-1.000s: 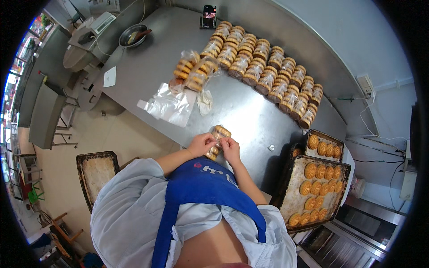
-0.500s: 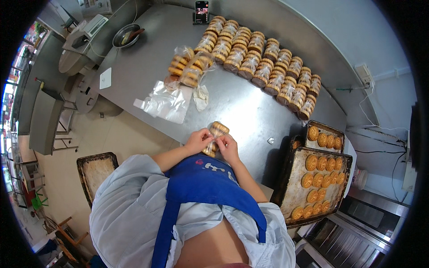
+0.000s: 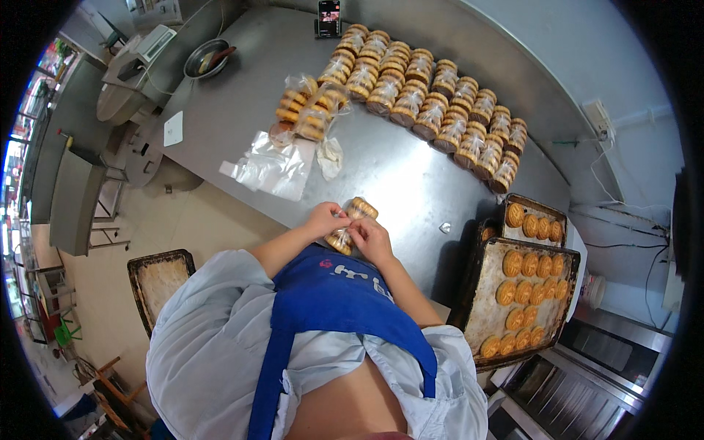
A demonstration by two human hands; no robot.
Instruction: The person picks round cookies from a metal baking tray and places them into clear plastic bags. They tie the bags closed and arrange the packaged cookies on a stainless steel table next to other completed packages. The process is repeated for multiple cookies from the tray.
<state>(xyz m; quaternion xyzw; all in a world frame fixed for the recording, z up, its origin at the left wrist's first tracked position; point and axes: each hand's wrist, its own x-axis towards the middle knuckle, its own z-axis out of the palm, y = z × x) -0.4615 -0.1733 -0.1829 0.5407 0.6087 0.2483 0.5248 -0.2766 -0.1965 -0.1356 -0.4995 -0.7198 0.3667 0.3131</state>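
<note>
Clear plastic wraps the pack of golden pastries between your hands, at the near edge of the metal counter, just in front of your blue apron. Compared with half a second ago, your left hand sits slightly farther up along the pack, and the pack's lower end has swung a little toward your left, so that it slants more. Your right hand has shifted only slightly and remains at the pack's middle. The fingers of both hands are drawn in narrow, thumbs close to the forefingers, pinching the wrap around the pack's waist; the exact contact of the fingertips is too small to make out. Pastries show above and below your grip. Beyond, the rows of wrapped packs stand where they stood, as do the flat clear bags to your left and the white crumpled piece beside them. The dark-rimmed tray of pastries on your right is likewise unchanged.
</note>
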